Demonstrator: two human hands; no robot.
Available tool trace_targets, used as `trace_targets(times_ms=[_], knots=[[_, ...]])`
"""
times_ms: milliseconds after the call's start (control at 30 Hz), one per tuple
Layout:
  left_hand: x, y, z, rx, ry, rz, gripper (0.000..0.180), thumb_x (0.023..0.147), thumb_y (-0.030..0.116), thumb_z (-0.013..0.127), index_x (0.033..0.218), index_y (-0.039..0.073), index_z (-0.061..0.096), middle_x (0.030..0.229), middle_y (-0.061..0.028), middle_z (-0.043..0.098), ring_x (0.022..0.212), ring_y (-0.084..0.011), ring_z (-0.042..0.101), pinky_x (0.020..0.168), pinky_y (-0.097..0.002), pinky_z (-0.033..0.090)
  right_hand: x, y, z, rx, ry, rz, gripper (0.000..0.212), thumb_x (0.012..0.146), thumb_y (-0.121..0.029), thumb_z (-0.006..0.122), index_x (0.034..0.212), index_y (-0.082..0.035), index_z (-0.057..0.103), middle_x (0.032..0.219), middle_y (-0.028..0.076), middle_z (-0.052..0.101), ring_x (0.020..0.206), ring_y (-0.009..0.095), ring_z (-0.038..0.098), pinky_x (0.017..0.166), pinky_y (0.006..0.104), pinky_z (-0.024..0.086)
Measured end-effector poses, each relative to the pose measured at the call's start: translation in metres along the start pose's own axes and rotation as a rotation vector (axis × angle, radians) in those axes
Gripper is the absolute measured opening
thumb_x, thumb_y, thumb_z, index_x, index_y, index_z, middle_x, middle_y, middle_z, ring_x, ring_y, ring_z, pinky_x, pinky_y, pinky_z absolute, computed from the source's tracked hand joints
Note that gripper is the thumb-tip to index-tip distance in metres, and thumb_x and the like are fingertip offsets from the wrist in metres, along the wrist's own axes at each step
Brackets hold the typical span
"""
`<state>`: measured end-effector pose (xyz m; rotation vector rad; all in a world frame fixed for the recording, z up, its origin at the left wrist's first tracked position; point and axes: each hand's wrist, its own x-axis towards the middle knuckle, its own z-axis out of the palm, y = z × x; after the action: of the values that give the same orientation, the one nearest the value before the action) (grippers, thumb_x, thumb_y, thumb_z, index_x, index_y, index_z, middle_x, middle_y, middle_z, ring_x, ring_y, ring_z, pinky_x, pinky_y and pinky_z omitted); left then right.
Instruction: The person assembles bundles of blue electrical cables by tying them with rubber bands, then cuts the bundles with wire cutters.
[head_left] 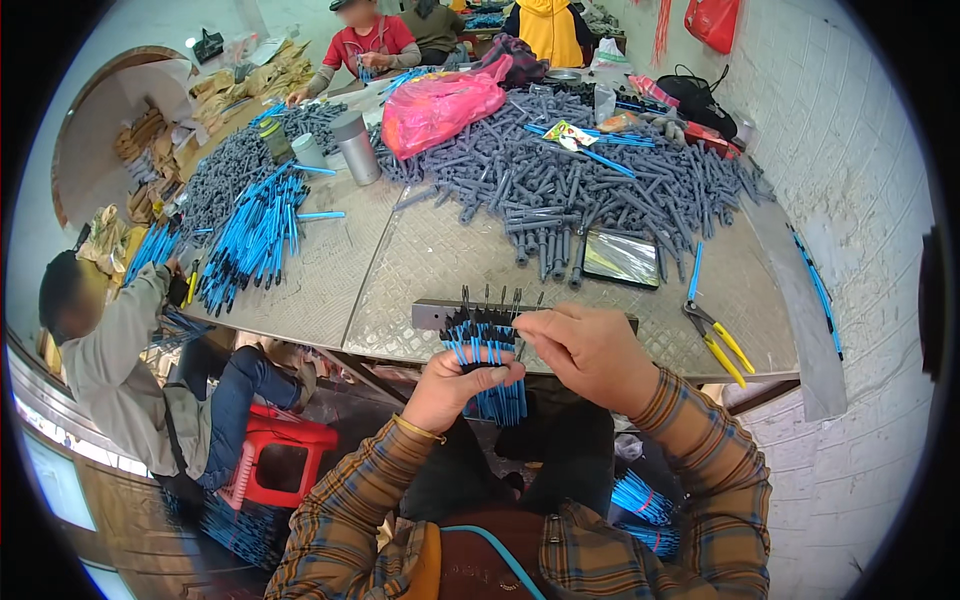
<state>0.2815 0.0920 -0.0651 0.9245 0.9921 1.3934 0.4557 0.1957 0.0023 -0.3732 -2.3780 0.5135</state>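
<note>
Right at the near edge of the bench (420, 260), the person is holding a bundle of blue tubes (490, 375) with dark ends. The left hand (455, 385) is wrapping closed around the bundle from below, thumb across the front. The right hand (590, 350) is pinching thumb and forefinger at the top of the bundle, seemingly on a single tube, though what sits between the fingertips is too small to make out.

Just behind the bundle, a dark metal block (435, 315) with thin upright pins is sitting on the bench edge, nearly touching the tube tops. To the right, yellow-handled pliers (722, 345) are lying near the bench edge, and a shiny flat tray (620, 257) is resting beside a large heap of grey plastic parts (570, 180). A pink bag (440, 105) is lying on the heap, and a pile of blue tubes (255, 235) is spreading across the left side.

As I judge it, the bundle could fan out and spill off the bench if the left hand's grip loosens while the right is tugging at one piece. The pins could also catch a fingertip, being so close.

The lower ends of the tubes are partly hidden behind the left hand, and the block's right end is covered by the right hand. A seated person (130, 360) is working at the left.
</note>
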Motion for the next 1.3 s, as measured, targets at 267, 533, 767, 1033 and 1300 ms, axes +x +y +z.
trace_targets(times_ms=[267,533,767,1033,1300], knots=[[0.000,0.001,0.001,0.022,-0.037,-0.022,0.020,0.083,0.000,0.057,0.102,-0.001,0.061,0.096,-0.0094,0.064,0.092,-0.0150,0.060,0.083,-0.0270,0.047,-0.002,-0.001,0.002,-0.025,-0.019,0.006,0.016,0.080,-0.010,0.058,0.095,-0.009,0.061,0.076,0.008,0.061,0.066,0.026,0.060,0.056,0.0318,0.047],[-0.001,0.003,0.003,0.056,-0.054,-0.018,0.019,0.083,0.000,0.057,0.102,0.000,0.061,0.096,-0.0083,0.064,0.093,-0.0146,0.059,0.084,-0.0268,0.047,0.001,-0.003,-0.002,-0.159,-0.061,-0.129,0.013,0.077,-0.011,0.060,0.090,-0.011,0.060,0.070,0.007,0.058,0.059,0.025,0.057,0.052,0.0330,0.044],[0.002,-0.003,-0.002,0.102,-0.076,-0.015,0.021,0.083,0.003,0.058,0.104,0.001,0.061,0.097,-0.0062,0.063,0.093,-0.0124,0.057,0.084,-0.0264,0.045,-0.001,-0.003,0.022,-0.127,0.025,-0.109,0.016,0.077,-0.012,0.061,0.092,-0.009,0.059,0.064,0.004,0.058,0.057,0.022,0.056,0.051,0.0319,0.040],[-0.001,0.000,-0.004,-0.029,-0.059,-0.022,0.023,0.085,0.006,0.056,0.107,0.001,0.060,0.098,-0.0076,0.063,0.091,-0.0128,0.059,0.083,-0.0270,0.047,0.003,0.001,0.014,0.034,0.057,-0.128,0.030,0.076,-0.011,0.059,0.106,-0.010,0.058,0.064,0.004,0.058,0.055,0.023,0.056,0.051,0.0323,0.040],[-0.001,0.000,-0.006,-0.031,-0.067,-0.015,0.024,0.085,0.007,0.055,0.109,0.001,0.059,0.098,-0.0094,0.064,0.089,-0.0141,0.060,0.081,-0.0281,0.048,0.011,-0.005,-0.006,0.030,-0.137,-0.084,0.029,0.077,-0.012,0.057,0.107,-0.014,0.059,0.065,0.005,0.059,0.056,0.024,0.056,0.052,0.0335,0.042]])
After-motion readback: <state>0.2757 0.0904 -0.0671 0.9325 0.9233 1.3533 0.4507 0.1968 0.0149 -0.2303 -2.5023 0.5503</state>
